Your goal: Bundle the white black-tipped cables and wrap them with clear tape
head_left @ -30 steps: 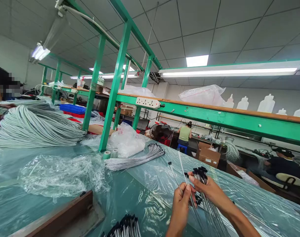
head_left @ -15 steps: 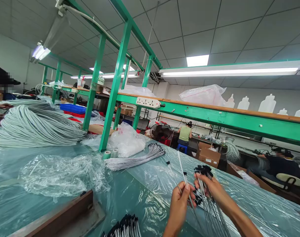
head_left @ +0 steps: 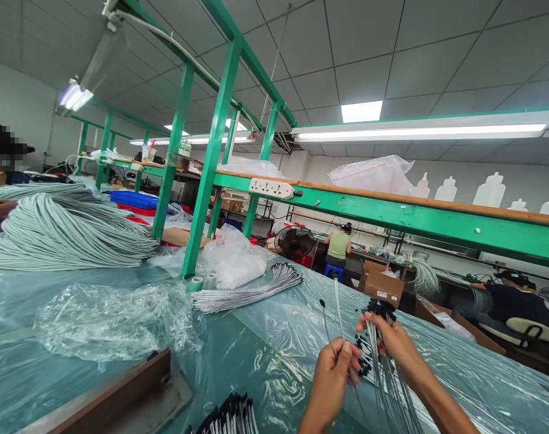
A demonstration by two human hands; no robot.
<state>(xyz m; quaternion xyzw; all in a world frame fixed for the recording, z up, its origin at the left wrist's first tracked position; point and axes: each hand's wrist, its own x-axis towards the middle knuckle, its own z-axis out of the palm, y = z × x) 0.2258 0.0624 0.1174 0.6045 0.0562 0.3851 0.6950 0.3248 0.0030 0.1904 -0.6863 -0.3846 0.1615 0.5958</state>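
My left hand [head_left: 332, 375] pinches a few thin grey cables [head_left: 338, 310] between thumb and fingers, their ends sticking up, one tipped with a small black connector [head_left: 322, 304]. To its right, my right hand [head_left: 394, 342] is closed around a bunch of similar cables [head_left: 394, 392] just below their black connectors [head_left: 381, 309]; the loose lengths hang down. Under and between the hands, more black-tipped cables [head_left: 363, 357] lie on the plastic-covered table [head_left: 238, 349]. At the bottom edge another bundle of black-ended cables [head_left: 231, 413] is partly cut off.
A metal angle piece [head_left: 120, 398] lies at front left, with crumpled plastic film [head_left: 120, 319] behind it. Farther back are a cable bundle [head_left: 251, 292], tape rolls [head_left: 196, 283] and a large cable coil [head_left: 66, 232]. Green posts [head_left: 211, 163] carry a shelf [head_left: 392, 208]. Other people sit nearby.
The cable tips in my left hand have shifted slightly right, and a black connector near its fingers no longer shows. My right hand stays around its bunch. The person at left moved a hand.
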